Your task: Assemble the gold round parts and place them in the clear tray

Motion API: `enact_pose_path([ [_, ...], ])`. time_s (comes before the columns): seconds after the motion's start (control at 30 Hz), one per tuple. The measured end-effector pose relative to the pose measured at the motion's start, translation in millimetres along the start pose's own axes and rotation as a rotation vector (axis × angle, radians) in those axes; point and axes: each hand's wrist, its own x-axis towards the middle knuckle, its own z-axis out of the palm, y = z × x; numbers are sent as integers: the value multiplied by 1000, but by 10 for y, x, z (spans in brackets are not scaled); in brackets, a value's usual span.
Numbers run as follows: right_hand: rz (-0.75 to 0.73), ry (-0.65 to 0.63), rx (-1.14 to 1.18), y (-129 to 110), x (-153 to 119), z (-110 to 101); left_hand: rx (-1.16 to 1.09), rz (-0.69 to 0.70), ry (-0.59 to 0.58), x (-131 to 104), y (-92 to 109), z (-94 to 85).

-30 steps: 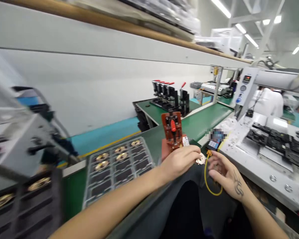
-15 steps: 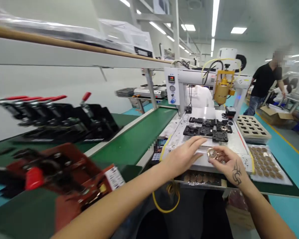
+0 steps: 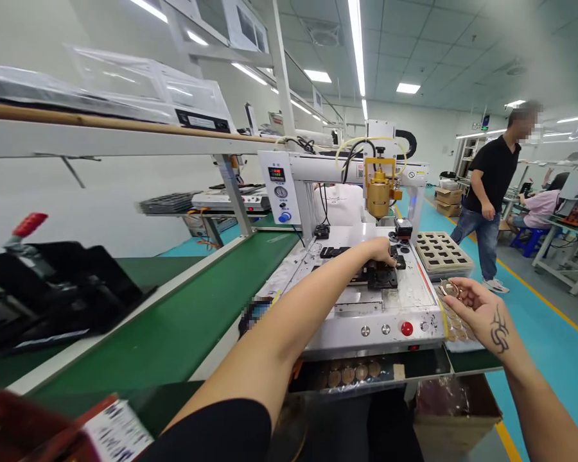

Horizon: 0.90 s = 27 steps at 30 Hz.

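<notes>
My right hand [image 3: 481,314] is closed around a round gold-coloured watch case [image 3: 449,290], held by its edge to the right of the white bench machine [image 3: 289,176]. My left hand [image 3: 381,250] reaches across the machine bed, fingers bent down at the right part of the black fixture [image 3: 383,278]. Whatever lies under those fingertips is hidden. Above and behind that hand hangs the machine's gold-coloured head [image 3: 379,196]. Round brown discs [image 3: 457,327] lie in a sheet below my right hand, partly covered by it.
A red button [image 3: 406,328] is on the machine's front. A cream tray [image 3: 443,251] with dark squares stands at its right. The green belt [image 3: 212,301] runs along the left, near black clamps [image 3: 52,282]. A person [image 3: 494,173] in a black shirt walks in the aisle.
My left hand has moved forward from near the watch case onto the black fixture. My right hand has moved right, away from the machine's front, keeping the watch case. The view has turned right.
</notes>
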Motion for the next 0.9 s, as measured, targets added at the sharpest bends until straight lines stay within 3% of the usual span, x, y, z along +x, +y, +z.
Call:
enact_pose_path([
  [0.1, -22, -7, -8, 91, 288, 102, -11, 10, 15, -11, 52, -30],
  [0.2, -67, -133, -13, 252, 672, 358, -94, 44, 111, -170, 81, -40],
  [0.37, -113, -297, -76, 431, 1345, 795, -325, 71, 339, -681, 24, -169],
  [0.5, -144, -475, -151, 434, 1764, 988, -450, 74, 436, -1209, -29, -297],
  [0.67, -184, -662, -259, 434, 2012, 1034, -528, 110, 495, -1907, -90, -276],
  [0.9, -261, -646, -381, 427, 2003, 1026, -516, 138, 511, -2617, -221, -94],
])
